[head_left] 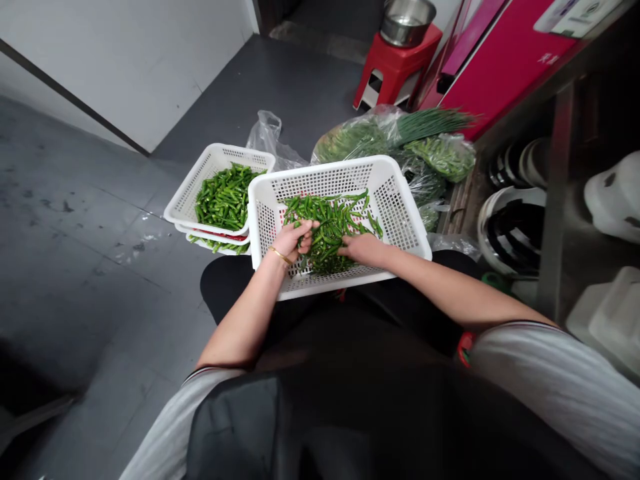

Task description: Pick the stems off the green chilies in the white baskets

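Note:
A white perforated basket [395, 200] rests on my lap, holding a heap of green chili peppers [333, 223]. My left hand [293, 240], with a gold bracelet at the wrist, is curled around a few peppers at the left of the heap. At the heap's right side my right hand [363, 248] lies on the peppers, its fingers bent into them and partly hidden. Beside the basket on the left stands a smaller white basket [200, 183] full of green chilies [225, 197], stacked on another basket that shows red and green chilies at its rim.
Plastic bags of greens [443, 153] and long green stalks [430, 123] lie on the floor beyond the basket. Further back a red stool [395, 70] carries a metal bowl [407, 20]. A pink cabinet [500, 60] and shelves with stacked dishes [510, 227] are on the right. Grey floor spreads left.

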A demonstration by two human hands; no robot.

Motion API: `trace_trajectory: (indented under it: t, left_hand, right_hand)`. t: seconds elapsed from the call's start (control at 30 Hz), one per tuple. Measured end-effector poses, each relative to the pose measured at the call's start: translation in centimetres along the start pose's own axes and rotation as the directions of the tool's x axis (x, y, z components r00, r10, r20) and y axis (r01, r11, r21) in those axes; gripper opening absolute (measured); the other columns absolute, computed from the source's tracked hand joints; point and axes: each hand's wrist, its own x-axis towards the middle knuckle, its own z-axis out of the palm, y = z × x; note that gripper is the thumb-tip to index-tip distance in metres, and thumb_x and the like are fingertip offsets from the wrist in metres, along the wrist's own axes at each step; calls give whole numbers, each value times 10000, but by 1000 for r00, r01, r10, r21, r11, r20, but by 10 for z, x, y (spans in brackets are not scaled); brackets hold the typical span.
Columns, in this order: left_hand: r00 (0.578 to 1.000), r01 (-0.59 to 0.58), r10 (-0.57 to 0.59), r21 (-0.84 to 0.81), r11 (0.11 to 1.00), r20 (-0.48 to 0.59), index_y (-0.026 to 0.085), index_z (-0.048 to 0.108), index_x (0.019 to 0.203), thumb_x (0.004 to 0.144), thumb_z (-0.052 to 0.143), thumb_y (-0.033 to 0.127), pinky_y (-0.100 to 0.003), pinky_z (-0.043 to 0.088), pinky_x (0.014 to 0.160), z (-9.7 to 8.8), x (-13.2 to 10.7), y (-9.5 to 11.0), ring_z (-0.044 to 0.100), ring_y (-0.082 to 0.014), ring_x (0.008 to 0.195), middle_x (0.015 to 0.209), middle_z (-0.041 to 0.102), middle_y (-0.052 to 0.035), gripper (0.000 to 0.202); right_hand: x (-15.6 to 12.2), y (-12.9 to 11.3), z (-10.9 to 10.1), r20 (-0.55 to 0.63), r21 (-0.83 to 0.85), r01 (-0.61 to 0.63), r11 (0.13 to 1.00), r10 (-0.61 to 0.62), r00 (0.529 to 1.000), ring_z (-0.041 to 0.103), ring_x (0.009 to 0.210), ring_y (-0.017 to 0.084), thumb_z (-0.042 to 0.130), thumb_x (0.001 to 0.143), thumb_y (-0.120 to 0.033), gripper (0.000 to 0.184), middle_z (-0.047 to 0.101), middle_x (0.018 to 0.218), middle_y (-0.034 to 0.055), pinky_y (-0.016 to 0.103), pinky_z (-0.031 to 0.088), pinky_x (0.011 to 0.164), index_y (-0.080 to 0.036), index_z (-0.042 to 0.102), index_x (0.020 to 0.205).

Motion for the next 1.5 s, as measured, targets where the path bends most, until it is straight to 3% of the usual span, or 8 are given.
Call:
trace_trajectory:
  t: [0.1, 0.33, 0.5, 0.63, 0.8, 1.13, 1.4, 1.5]
  left_hand:
    - [991, -92, 102, 116, 989, -83, 163, 491, 688, 571, 839, 308, -160, 175, 344, -15, -3, 4, 336, -26, 371, 496, 382, 86, 394]
    - [997, -77, 77, 428, 900, 19, 132, 622, 778, 510, 870, 265, -189, 178, 356, 14, 3, -8, 297, -14, 335, 451, 397, 103, 389]
    - [989, 72, -102, 251, 965, 111, 123, 582, 627, 590, 807, 336, -194, 130, 344, 30, 4, -17, 245, -17, 314, 392, 304, 99, 312]
    - [993, 86, -99, 172, 981, 67, 127, 562, 585, 569, 691, 265, -196, 234, 327, 16, 1, -18, 505, -110, 423, 500, 517, -5, 190]
    - [991, -9, -23, 232, 973, 135, 133, 609, 719, 594, 569, 222, -214, 310, 381, 2, -1, -12, 547, -143, 480, 529, 542, -10, 158]
    - [908, -337, 326, 921, 198, 262, 167, 701, 881, 738, 665, 219, -302, 468, 763, 29, 31, -29, 635, -189, 777, 841, 711, -58, 157]
    - [847, -524, 449, 585, 619, 284, 151, 673, 809, 668, 742, 280, -250, 447, 634, 16, 5, 9, 582, -128, 642, 712, 653, -8, 203]
    - [907, -414, 385, 195, 889, 169, 157, 618, 754, 637, 739, 342, -208, 353, 441, 6, -4, 12, 477, -85, 461, 569, 552, 28, 250]
  right_hand:
    - [10, 3, 10, 43, 77, 103, 992, -106, 993, 617, 841, 203, 495, 880, -164, 256, 658, 1051, 125, 314, 437, 749, -174, 690, 1045]
    - [12, 5, -39, -396, 691, 186, 699, 150, 906, 573, 568, 125, 527, 887, -346, 220, 638, 619, -5, 246, 439, 610, -172, 653, 838]
    - [-6, 6, -48, -637, 432, 96, 897, 228, 736, 609, 825, 183, 478, 909, -312, 240, 678, 865, 73, 297, 449, 755, -171, 660, 841]
    - [-8, 27, -12, -241, 248, -155, 956, 216, 946, 627, 876, 247, 574, 864, -361, 235, 672, 1005, 111, 378, 476, 775, -199, 693, 985]
    - [7, 39, 23, 41, 36, -197, 980, 196, 980, 633, 859, 275, 552, 872, -322, 254, 676, 973, 174, 434, 491, 761, -133, 721, 893]
    - [-9, 36, -46, -208, 337, 74, 938, -3, 978, 548, 651, 139, 469, 869, -301, 263, 626, 679, 24, 260, 381, 627, -180, 606, 679]
    - [1, 15, -48, -338, 939, 328, 103, 106, 935, 461, 400, 104, 442, 859, -530, 406, 485, 480, -35, 231, 376, 427, -184, 510, 658]
    - [5, 20, -39, -215, 911, 138, 390, 163, 963, 574, 509, 142, 385, 889, -608, 515, 599, 579, 23, 262, 461, 515, -158, 620, 798]
